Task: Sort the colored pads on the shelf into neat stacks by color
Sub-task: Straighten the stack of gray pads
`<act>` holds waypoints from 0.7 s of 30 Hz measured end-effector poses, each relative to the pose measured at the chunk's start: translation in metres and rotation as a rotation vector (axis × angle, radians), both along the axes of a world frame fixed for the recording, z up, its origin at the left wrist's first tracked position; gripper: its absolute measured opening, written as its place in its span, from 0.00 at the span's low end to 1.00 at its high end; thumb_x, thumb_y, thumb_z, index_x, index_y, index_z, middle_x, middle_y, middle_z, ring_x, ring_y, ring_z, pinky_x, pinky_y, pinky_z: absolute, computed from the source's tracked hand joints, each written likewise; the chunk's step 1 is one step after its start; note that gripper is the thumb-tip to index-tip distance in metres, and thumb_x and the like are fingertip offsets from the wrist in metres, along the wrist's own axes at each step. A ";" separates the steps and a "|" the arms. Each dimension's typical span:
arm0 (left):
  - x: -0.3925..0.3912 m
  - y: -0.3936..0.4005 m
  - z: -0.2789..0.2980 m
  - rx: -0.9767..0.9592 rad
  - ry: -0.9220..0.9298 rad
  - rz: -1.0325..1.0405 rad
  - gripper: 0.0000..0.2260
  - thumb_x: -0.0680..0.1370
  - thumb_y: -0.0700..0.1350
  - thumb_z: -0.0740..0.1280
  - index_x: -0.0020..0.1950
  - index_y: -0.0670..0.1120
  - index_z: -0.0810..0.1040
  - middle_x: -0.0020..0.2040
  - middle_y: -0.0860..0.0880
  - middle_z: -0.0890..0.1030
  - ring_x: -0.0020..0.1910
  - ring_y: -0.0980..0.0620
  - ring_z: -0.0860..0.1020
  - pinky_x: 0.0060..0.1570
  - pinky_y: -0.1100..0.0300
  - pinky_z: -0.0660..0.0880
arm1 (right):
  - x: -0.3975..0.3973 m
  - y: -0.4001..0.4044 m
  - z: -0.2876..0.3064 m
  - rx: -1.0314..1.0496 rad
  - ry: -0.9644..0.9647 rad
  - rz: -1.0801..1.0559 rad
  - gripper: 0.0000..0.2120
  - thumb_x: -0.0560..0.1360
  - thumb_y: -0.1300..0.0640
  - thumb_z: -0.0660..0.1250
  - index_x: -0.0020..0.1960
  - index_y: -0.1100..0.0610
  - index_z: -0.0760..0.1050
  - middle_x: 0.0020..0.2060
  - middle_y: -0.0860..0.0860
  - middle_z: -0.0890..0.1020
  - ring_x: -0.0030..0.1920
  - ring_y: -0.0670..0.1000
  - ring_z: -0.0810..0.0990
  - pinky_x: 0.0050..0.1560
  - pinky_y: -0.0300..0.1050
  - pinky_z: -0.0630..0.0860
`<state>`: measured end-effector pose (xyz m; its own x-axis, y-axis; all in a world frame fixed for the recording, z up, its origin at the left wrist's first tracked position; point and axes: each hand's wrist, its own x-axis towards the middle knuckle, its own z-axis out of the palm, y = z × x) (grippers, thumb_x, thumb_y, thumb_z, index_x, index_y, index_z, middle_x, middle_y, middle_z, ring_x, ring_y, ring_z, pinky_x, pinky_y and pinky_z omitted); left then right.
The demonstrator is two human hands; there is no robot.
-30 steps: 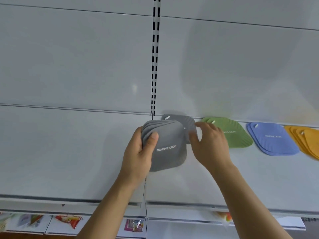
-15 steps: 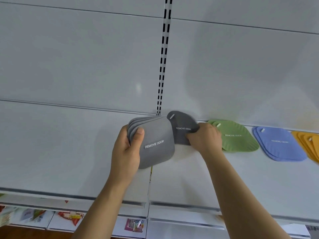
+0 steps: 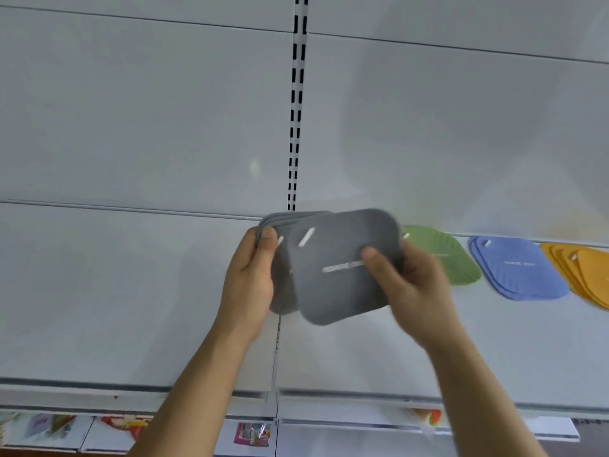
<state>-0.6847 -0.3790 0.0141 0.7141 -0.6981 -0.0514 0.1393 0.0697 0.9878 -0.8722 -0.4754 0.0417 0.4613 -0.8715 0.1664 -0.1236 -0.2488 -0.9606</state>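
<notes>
Since the earlier frame, right hand (image 3: 405, 285) lifted the last grey pad (image 3: 342, 268) off the shelf (image 3: 131, 291) onto the grey stack (image 3: 280, 258) gripped by left hand (image 3: 250, 275), frame centre. Square edges before setting down.

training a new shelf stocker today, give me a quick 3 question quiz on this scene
1. True or false: the right hand holds a gray pad in front of the gray stack in the left hand.
2. From left to right, what colors are the stacks lying on the shelf?
3. Which stack looks most fanned out? A) green stack B) blue stack C) orange stack

Key:
1. True
2. Green, blue, orange
3. C
</notes>
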 end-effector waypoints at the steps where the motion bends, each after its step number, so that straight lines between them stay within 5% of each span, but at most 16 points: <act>1: -0.007 -0.003 0.002 -0.005 0.002 -0.043 0.12 0.86 0.53 0.62 0.55 0.56 0.85 0.56 0.52 0.87 0.58 0.49 0.84 0.67 0.41 0.76 | 0.007 0.003 -0.012 -0.011 0.023 -0.005 0.08 0.77 0.48 0.70 0.51 0.50 0.84 0.46 0.46 0.86 0.47 0.42 0.83 0.48 0.45 0.80; 5: -0.026 -0.008 0.006 -0.040 -0.001 -0.140 0.14 0.86 0.54 0.60 0.60 0.53 0.84 0.59 0.50 0.87 0.62 0.47 0.83 0.70 0.38 0.75 | 0.015 0.007 -0.039 -0.026 0.007 -0.075 0.10 0.78 0.53 0.72 0.59 0.43 0.80 0.59 0.43 0.81 0.60 0.43 0.81 0.58 0.38 0.76; 9: -0.034 -0.010 0.003 -0.061 0.027 -0.203 0.18 0.84 0.60 0.60 0.62 0.52 0.84 0.61 0.48 0.86 0.66 0.46 0.81 0.73 0.38 0.72 | 0.007 0.011 -0.046 0.065 0.012 -0.140 0.08 0.78 0.58 0.75 0.55 0.50 0.79 0.46 0.43 0.86 0.46 0.42 0.83 0.45 0.34 0.75; 12: -0.035 -0.008 -0.001 -0.012 -0.162 -0.272 0.21 0.79 0.67 0.62 0.62 0.55 0.81 0.59 0.58 0.85 0.62 0.58 0.81 0.65 0.57 0.75 | 0.006 0.016 -0.050 0.089 -0.017 -0.244 0.14 0.76 0.58 0.77 0.55 0.50 0.74 0.45 0.45 0.84 0.45 0.43 0.83 0.44 0.35 0.76; 14: -0.034 -0.006 -0.002 0.034 -0.283 -0.309 0.14 0.78 0.58 0.71 0.62 0.58 0.78 0.57 0.64 0.84 0.59 0.65 0.81 0.56 0.70 0.75 | 0.007 0.020 -0.051 0.129 -0.096 -0.240 0.21 0.76 0.60 0.76 0.63 0.48 0.71 0.51 0.46 0.84 0.51 0.45 0.84 0.48 0.39 0.80; 17: -0.027 -0.005 -0.008 0.053 -0.397 -0.316 0.12 0.82 0.45 0.72 0.64 0.55 0.77 0.57 0.62 0.85 0.59 0.62 0.82 0.56 0.70 0.75 | 0.005 0.020 -0.048 0.107 -0.084 -0.188 0.30 0.77 0.62 0.75 0.73 0.46 0.68 0.55 0.44 0.84 0.54 0.44 0.85 0.52 0.40 0.81; 21: -0.022 -0.005 -0.006 -0.018 -0.368 -0.343 0.12 0.83 0.43 0.71 0.65 0.54 0.78 0.59 0.57 0.85 0.63 0.55 0.82 0.64 0.59 0.76 | -0.003 0.016 -0.043 -0.037 -0.033 -0.155 0.15 0.76 0.62 0.75 0.53 0.44 0.77 0.45 0.42 0.85 0.47 0.46 0.84 0.47 0.43 0.77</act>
